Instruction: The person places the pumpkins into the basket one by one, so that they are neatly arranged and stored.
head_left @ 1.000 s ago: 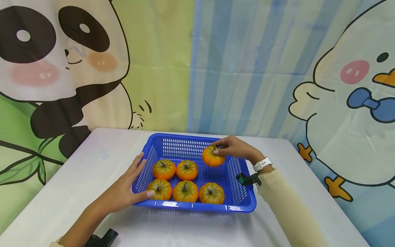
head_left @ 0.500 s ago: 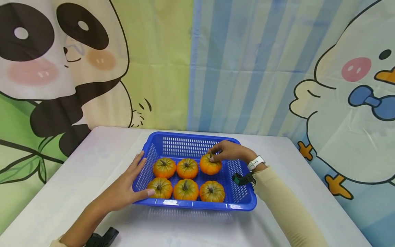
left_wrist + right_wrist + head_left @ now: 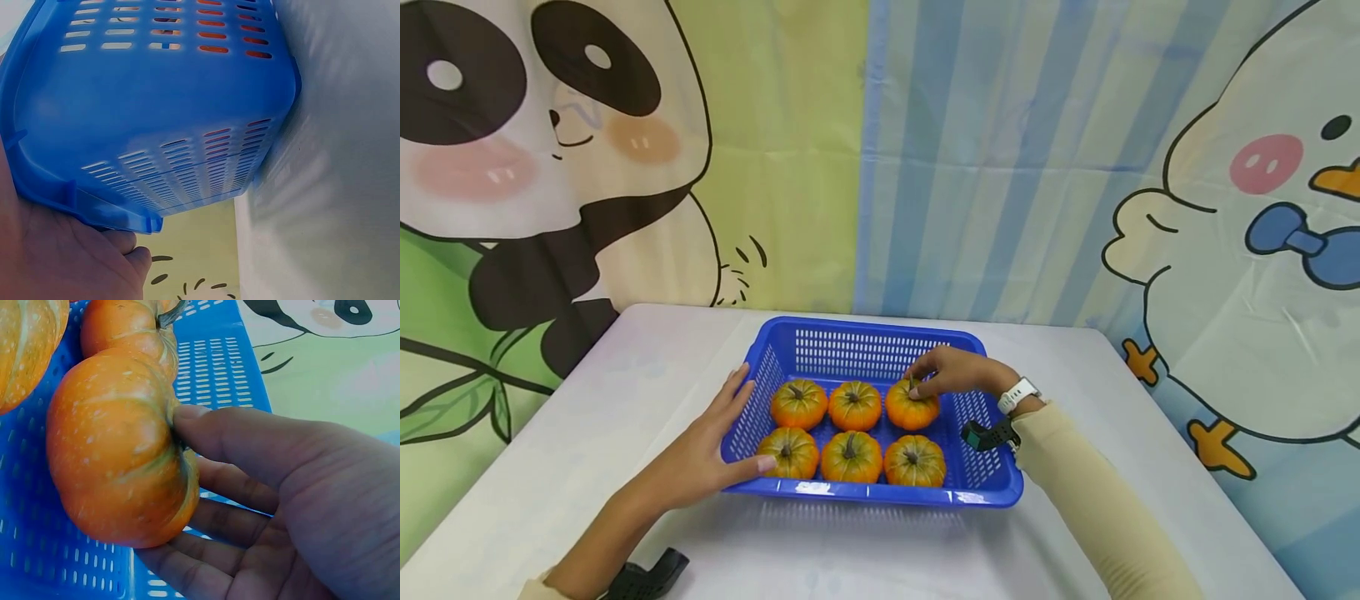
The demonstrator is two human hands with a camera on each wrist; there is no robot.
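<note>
A blue plastic basket (image 3: 868,492) holds several small orange pumpkins in two rows. My right hand (image 3: 955,372) pinches the pumpkin at the back right (image 3: 913,408) by its stem area. In the right wrist view the thumb lies beside the stem of this pumpkin (image 3: 112,450), with the other fingers along its far side. My left hand (image 3: 696,454) rests against the basket's left side, fingers extended along the rim and thumb over the front left corner, near the front left pumpkin (image 3: 793,450). The left wrist view shows the palm against the rim (image 3: 112,212).
Under the basket is a white table (image 3: 587,417). Behind it hangs a curtain (image 3: 955,167) with a cartoon panda and a cartoon duck. A neighbouring pumpkin (image 3: 854,406) sits just left of the gripped one, and another (image 3: 915,461) in front of it.
The right hand has lowered the pumpkin, moving slightly left and toward the front, into the back row's right end. The left hand has stayed at the basket's left side.
</note>
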